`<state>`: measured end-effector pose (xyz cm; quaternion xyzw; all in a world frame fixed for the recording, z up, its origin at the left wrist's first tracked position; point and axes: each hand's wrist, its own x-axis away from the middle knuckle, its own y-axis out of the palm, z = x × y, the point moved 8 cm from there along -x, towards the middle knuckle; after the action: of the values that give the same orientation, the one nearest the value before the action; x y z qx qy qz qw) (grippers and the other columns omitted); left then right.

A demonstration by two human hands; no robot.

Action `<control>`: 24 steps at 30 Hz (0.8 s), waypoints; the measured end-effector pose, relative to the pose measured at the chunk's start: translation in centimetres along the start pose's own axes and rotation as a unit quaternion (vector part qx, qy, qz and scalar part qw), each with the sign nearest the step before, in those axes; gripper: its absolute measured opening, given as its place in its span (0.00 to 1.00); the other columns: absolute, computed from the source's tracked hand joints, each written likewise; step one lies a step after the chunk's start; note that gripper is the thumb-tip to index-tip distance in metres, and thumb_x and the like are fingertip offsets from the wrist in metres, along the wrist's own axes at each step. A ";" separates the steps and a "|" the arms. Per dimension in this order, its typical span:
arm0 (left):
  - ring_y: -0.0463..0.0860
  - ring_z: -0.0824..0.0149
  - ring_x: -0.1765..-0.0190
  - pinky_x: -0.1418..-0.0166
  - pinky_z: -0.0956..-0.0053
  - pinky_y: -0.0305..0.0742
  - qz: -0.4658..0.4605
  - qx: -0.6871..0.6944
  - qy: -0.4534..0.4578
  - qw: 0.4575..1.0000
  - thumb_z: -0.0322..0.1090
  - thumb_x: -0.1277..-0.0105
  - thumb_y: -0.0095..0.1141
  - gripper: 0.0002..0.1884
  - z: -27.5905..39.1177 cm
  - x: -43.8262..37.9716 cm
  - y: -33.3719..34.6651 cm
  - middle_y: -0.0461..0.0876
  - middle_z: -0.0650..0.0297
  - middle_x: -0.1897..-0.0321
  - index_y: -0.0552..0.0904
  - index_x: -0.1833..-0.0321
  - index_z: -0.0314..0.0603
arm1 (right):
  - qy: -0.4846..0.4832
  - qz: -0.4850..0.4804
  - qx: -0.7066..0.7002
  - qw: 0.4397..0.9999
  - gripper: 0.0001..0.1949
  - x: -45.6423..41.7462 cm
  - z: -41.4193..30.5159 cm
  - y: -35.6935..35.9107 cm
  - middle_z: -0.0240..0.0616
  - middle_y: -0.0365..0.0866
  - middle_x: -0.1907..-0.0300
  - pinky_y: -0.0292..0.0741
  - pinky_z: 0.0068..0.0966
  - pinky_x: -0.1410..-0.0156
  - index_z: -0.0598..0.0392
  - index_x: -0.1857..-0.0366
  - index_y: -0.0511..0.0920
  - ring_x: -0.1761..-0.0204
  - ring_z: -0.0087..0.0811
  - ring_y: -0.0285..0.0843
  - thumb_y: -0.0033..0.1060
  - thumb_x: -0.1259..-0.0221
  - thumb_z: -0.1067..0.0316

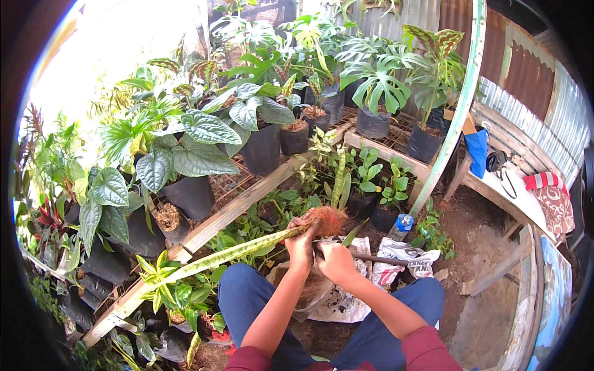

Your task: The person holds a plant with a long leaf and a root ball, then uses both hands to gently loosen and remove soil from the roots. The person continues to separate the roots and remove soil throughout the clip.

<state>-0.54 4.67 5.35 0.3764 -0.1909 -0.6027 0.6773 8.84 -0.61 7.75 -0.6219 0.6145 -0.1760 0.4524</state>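
My left hand [301, 243] is soiled and grips a snake plant at its base. The plant's long mottled leaf [232, 250] points to the lower left. A reddish-brown clump of fibre [328, 220] wraps the root end, just beyond my left fingers. Close beside, my right hand [338, 263] is closed around a brown rod [383, 259], which sticks out to the right. Its other end is hidden near my left wrist. Below my hands, between my knees, lie a clear plastic bag [311, 303] with brown fibre and a white sack [345, 306] with dark soil specks.
A white printed bag [403, 259] and a blue-capped plastic bottle [403, 226] stand to the right. Black-bagged plants [260, 148] crowd a wood-framed mesh bench [241, 204] ahead and left. A green-white post [448, 125] rises at right, before a bench [515, 204] with bags.
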 end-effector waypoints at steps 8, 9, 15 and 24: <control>0.77 0.60 0.44 0.38 0.67 0.70 -0.021 -0.051 -0.027 0.998 0.18 0.45 0.62 0.12 -1.2 0.1 0.2 0.80 0.51 0.52 0.70 0.70 0.39 | 0.090 -0.113 -0.352 0.925 0.09 -0.9 3.0 -0.9 0.31 0.84 0.65 0.71 0.20 0.63 0.60 0.59 0.81 0.71 0.17 0.72 0.58 0.39 0.69; 0.77 0.60 0.44 0.38 0.67 0.70 -0.024 -0.064 -0.027 0.997 0.19 0.45 0.63 0.12 -1.2 0.1 0.1 0.80 0.51 0.52 0.70 0.70 0.39 | 0.115 -0.133 -0.372 0.911 0.08 -1.1 3.1 -1.2 0.28 0.83 0.65 0.70 0.18 0.65 0.59 0.60 0.82 0.72 0.16 0.71 0.57 0.39 0.69; 0.78 0.60 0.45 0.39 0.68 0.72 -0.087 -0.107 0.010 0.990 0.20 0.44 0.63 0.12 -1.0 -0.5 0.4 0.80 0.49 0.53 0.70 0.70 0.38 | 0.105 -0.072 -0.388 0.913 0.06 -2.4 5.2 -5.4 0.34 0.84 0.65 0.72 0.19 0.54 0.63 0.64 0.82 0.63 0.19 0.77 0.56 0.41 0.74; 0.80 0.63 0.49 0.44 0.72 0.74 -0.104 -0.192 0.045 0.975 0.22 0.46 0.65 0.12 -0.8 -0.4 0.8 0.82 0.52 0.59 0.71 0.70 0.37 | 0.089 -0.059 -0.299 0.948 0.06 -2.3 5.6 -5.8 0.34 0.84 0.67 0.72 0.19 0.59 0.63 0.66 0.82 0.66 0.18 0.77 0.56 0.41 0.74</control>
<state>0.50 5.25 5.50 0.2839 -0.0009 -0.6777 0.6783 16.26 2.47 10.11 -0.7457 0.6387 -0.0652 0.1779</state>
